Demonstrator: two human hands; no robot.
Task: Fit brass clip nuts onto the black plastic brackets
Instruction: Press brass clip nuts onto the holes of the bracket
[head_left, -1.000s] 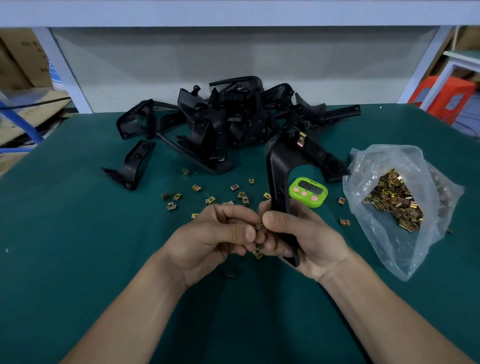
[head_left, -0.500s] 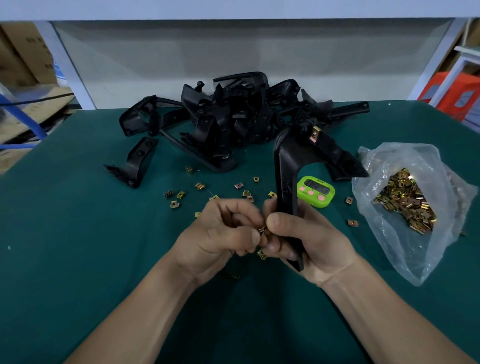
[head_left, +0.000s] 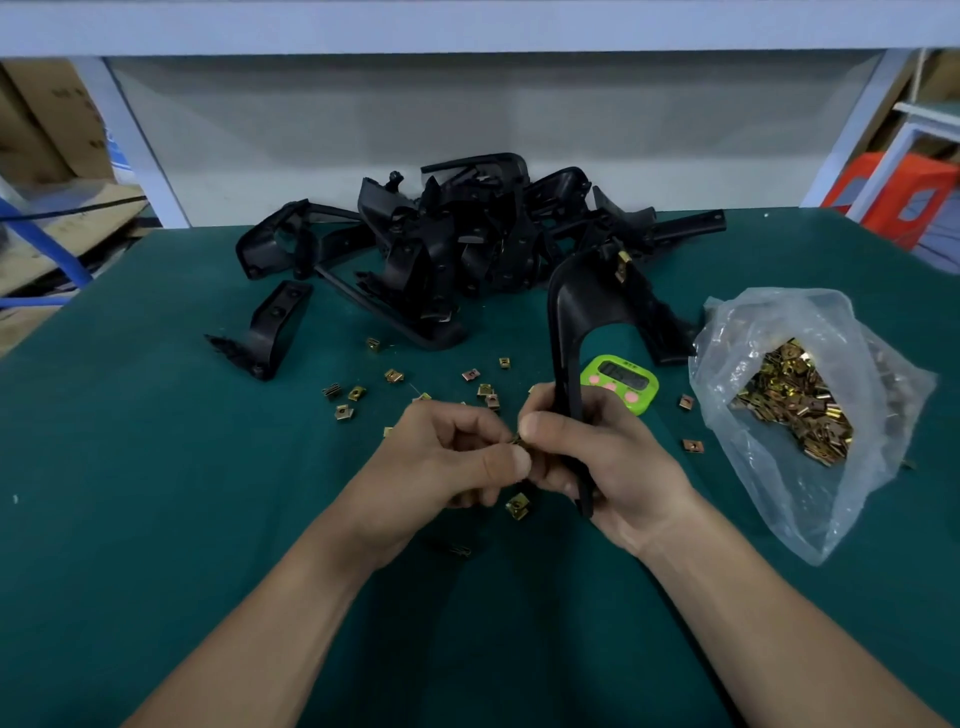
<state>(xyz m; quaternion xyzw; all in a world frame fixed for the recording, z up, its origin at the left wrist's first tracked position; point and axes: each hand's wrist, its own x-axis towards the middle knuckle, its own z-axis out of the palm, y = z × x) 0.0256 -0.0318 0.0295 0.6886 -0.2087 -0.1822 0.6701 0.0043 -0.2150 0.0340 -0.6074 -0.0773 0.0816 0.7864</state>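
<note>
Head view, dial centred on the two hands.

- Right hand (head_left: 613, 467): fingers curled round the lower leg of a curved black plastic bracket (head_left: 566, 338), thumb tip pressed toward the left hand. The bracket stands nearly upright, and its arch rises toward 12 o'clock and bends over to 1 o'clock.
- Left hand (head_left: 441, 467): fingers curled, thumb and fingertips pinching a small brass clip nut (head_left: 517, 440) against the bracket's lower leg, right where the two thumbs meet. Whether the nut is seated on the edge cannot be told.
- A second brass clip (head_left: 621, 267) sits on the bracket's upper end.
- One loose brass nut (head_left: 518, 505) lies on the dark green tabletop (head_left: 156, 519) just below the hands, at 6 o'clock.
- Scattered brass clip nuts (head_left: 395, 375) lie from 10 to 12 o'clock, near the hands.
- Heap of black plastic brackets (head_left: 467, 234) lies at 12 o'clock, far side of the tabletop; a single black bracket (head_left: 275, 332) lies apart from it at 10 o'clock.
- Lime-green digital timer (head_left: 621, 382) sits at 1 o'clock, just behind the right hand.
- Clear plastic bag of brass clip nuts (head_left: 810, 405) lies at 3 o'clock with two stray nuts beside it.
</note>
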